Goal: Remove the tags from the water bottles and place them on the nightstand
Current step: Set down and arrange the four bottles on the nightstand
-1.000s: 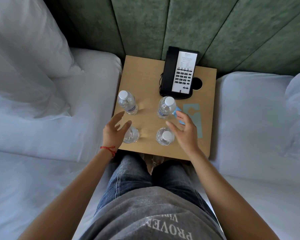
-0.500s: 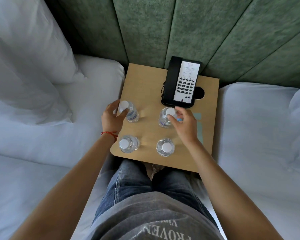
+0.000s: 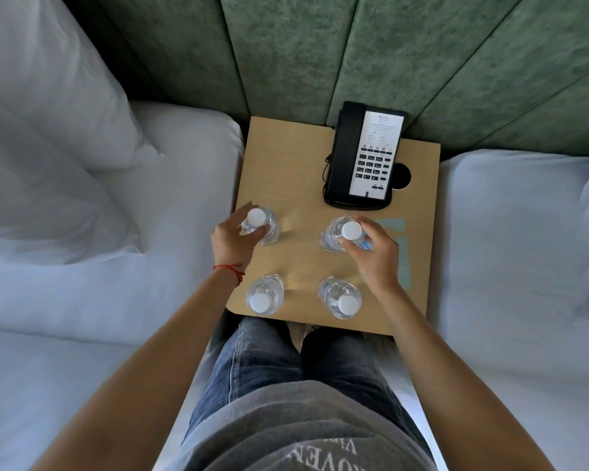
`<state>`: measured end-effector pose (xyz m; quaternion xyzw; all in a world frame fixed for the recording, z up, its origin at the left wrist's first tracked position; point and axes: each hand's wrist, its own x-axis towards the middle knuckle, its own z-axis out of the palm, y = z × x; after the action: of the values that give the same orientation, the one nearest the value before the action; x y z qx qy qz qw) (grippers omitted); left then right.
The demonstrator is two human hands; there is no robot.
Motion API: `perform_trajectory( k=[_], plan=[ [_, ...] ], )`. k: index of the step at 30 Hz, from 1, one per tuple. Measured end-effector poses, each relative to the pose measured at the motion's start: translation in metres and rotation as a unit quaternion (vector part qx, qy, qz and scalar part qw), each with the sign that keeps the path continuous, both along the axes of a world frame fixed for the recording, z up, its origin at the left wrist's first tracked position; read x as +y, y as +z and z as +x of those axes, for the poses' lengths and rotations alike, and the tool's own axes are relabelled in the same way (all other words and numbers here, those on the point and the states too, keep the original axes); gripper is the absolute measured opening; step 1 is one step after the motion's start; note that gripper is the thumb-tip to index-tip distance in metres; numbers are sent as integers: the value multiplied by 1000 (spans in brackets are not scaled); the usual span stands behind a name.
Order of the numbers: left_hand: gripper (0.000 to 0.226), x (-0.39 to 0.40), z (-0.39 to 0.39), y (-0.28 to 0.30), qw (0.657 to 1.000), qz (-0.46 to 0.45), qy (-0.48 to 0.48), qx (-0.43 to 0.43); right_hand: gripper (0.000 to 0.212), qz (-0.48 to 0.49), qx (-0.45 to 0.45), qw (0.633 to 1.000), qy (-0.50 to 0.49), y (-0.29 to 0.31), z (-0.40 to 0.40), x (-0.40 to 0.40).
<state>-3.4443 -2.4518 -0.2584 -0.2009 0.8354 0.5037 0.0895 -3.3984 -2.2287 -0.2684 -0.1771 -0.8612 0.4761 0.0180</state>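
Several clear water bottles with white caps stand on the wooden nightstand. My left hand grips the far left bottle round its neck. My right hand holds the far right bottle near its cap, and a small blue tag shows between my fingers. The near left bottle and the near right bottle stand untouched by the front edge. A pale blue tag lies flat on the nightstand to the right of my right hand.
A black desk phone sits at the back of the nightstand beside a round cable hole. White beds flank it, with a pillow at the left. A green padded headboard rises behind.
Both hands reached forward from the near bottles to the far pair and took hold of them. The view shifted, so the nightstand sits lower in the frame.
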Motion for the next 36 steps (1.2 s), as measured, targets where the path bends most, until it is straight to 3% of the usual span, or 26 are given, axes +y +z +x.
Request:
perform_trajectory(
  k=[9,21,32,36],
  plan=[
    [44,0,-30,-4,1000,19,-1,6,38,-27,1,999,-37,3,-37,-12],
    [39,-1,-101,-1,997,38,-45,57,34,-57,33,998,-16,15,-112,-35],
    [38,3,-174,-9,994,8,-83,67,30,-68,44,996,-34,5,-179,-26],
    [42,8,-194,-11,994,40,-88,59,33,-66,49,996,-30,3,-195,-27]
  ],
)
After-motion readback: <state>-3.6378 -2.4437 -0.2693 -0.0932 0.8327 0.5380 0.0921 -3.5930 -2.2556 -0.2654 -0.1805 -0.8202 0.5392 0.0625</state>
